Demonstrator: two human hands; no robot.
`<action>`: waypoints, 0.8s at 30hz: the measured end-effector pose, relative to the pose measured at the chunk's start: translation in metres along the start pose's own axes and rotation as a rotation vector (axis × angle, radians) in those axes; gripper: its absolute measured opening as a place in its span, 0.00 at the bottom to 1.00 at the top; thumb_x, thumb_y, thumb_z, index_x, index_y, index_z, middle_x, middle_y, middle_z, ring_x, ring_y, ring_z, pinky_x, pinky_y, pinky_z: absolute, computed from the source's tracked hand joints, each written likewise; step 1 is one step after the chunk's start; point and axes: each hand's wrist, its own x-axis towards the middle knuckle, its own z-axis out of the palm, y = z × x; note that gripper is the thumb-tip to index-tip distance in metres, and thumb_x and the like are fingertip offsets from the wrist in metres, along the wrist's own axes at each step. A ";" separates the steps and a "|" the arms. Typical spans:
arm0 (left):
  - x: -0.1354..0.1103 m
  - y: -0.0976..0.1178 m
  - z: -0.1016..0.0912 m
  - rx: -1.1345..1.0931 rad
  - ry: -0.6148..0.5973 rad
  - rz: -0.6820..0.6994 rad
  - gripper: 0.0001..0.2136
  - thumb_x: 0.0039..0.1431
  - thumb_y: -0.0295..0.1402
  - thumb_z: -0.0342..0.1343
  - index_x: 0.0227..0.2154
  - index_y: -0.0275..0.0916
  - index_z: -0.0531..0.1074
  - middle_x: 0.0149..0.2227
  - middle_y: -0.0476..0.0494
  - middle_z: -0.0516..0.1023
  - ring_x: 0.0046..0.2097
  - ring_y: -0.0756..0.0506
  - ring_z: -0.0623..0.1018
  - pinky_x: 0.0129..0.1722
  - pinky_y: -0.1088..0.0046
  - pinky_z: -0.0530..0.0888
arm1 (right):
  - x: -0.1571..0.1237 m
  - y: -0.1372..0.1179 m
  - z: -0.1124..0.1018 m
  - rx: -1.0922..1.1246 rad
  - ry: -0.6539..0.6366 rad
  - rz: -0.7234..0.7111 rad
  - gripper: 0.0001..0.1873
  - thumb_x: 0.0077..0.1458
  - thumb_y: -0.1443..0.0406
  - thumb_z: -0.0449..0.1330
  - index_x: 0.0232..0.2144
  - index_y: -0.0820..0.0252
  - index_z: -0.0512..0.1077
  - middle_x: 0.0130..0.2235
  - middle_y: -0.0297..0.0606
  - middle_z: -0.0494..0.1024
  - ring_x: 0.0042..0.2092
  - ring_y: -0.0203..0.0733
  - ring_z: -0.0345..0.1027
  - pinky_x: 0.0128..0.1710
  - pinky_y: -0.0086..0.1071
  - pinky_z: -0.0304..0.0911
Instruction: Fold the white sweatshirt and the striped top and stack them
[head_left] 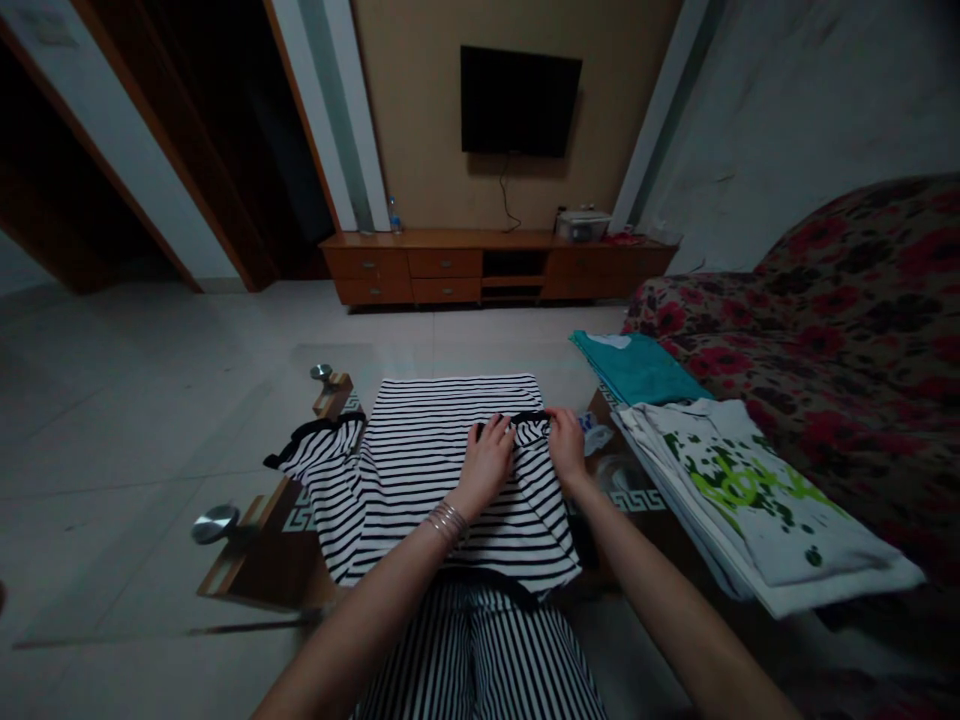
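Single head camera: looks from above the near side, forward and down; black-and-white striped cloth shirt (427,470) close below, flat black rectangular television (521,102) far.

Dim room, edges dark and stretched

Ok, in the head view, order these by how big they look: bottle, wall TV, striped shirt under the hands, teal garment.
1. Striped shirt
2. Wall TV
3. Teal garment
4. Bottle

Apparent size only: the TV and bottle stand farther from the camera.
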 end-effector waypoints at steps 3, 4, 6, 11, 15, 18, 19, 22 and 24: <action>0.001 0.011 0.022 -0.008 -0.060 -0.016 0.18 0.66 0.34 0.42 0.55 0.42 0.65 0.64 0.41 0.60 0.66 0.40 0.54 0.63 0.49 0.52 | -0.036 -0.009 0.006 -0.105 -0.176 -0.128 0.24 0.59 0.71 0.42 0.54 0.69 0.67 0.54 0.49 0.69 0.57 0.43 0.60 0.59 0.38 0.53; -0.001 0.011 0.029 -0.003 -0.071 -0.041 0.18 0.66 0.35 0.42 0.56 0.41 0.65 0.64 0.40 0.60 0.66 0.39 0.55 0.62 0.48 0.53 | -0.047 -0.010 0.007 -0.160 -0.228 -0.144 0.24 0.60 0.70 0.43 0.56 0.68 0.65 0.57 0.49 0.67 0.59 0.44 0.58 0.61 0.40 0.52; -0.007 0.009 0.041 0.023 -0.068 -0.089 0.19 0.66 0.37 0.42 0.57 0.41 0.63 0.65 0.39 0.58 0.66 0.37 0.55 0.62 0.46 0.53 | -0.068 -0.010 0.005 -0.269 -0.300 -0.152 0.25 0.61 0.67 0.47 0.59 0.66 0.62 0.61 0.49 0.62 0.63 0.47 0.52 0.62 0.43 0.48; -0.015 0.005 0.049 0.052 -0.028 -0.163 0.22 0.66 0.40 0.40 0.60 0.40 0.60 0.66 0.37 0.53 0.67 0.36 0.51 0.63 0.46 0.49 | -0.090 -0.008 -0.016 -0.382 -0.381 -0.162 0.23 0.61 0.65 0.50 0.58 0.60 0.66 0.64 0.45 0.57 0.65 0.48 0.48 0.62 0.43 0.47; -0.017 0.011 0.042 0.040 -0.058 -0.176 0.23 0.65 0.40 0.43 0.61 0.40 0.60 0.66 0.36 0.54 0.67 0.36 0.51 0.63 0.45 0.50 | -0.065 -0.010 -0.030 -0.354 -0.463 -0.097 0.18 0.63 0.62 0.49 0.47 0.60 0.74 0.55 0.47 0.70 0.57 0.47 0.63 0.57 0.39 0.55; -0.028 0.027 0.035 0.018 -0.058 -0.114 0.23 0.64 0.41 0.45 0.61 0.42 0.59 0.67 0.38 0.53 0.68 0.37 0.50 0.63 0.44 0.50 | -0.022 -0.007 -0.031 -0.349 -0.457 0.067 0.19 0.64 0.62 0.46 0.41 0.61 0.76 0.44 0.45 0.77 0.47 0.43 0.70 0.50 0.32 0.60; -0.035 0.034 0.033 -0.002 -0.057 -0.064 0.23 0.64 0.42 0.46 0.61 0.44 0.59 0.67 0.40 0.53 0.68 0.37 0.49 0.63 0.44 0.50 | -0.005 -0.005 -0.029 -0.357 -0.440 0.106 0.19 0.64 0.64 0.45 0.42 0.61 0.76 0.44 0.44 0.78 0.46 0.41 0.71 0.50 0.30 0.60; -0.057 0.058 0.032 -0.090 -0.093 0.089 0.24 0.64 0.47 0.45 0.61 0.49 0.58 0.68 0.45 0.51 0.68 0.38 0.48 0.63 0.44 0.52 | 0.043 0.005 -0.017 -0.396 -0.414 0.155 0.19 0.61 0.68 0.46 0.45 0.61 0.75 0.46 0.42 0.77 0.48 0.39 0.70 0.49 0.27 0.61; -0.070 0.070 0.034 -0.138 -0.126 0.142 0.26 0.63 0.49 0.44 0.62 0.49 0.57 0.68 0.45 0.51 0.68 0.38 0.49 0.63 0.44 0.54 | 0.070 0.011 -0.006 -0.435 -0.418 0.196 0.18 0.58 0.69 0.48 0.43 0.61 0.76 0.44 0.43 0.78 0.47 0.39 0.72 0.47 0.28 0.63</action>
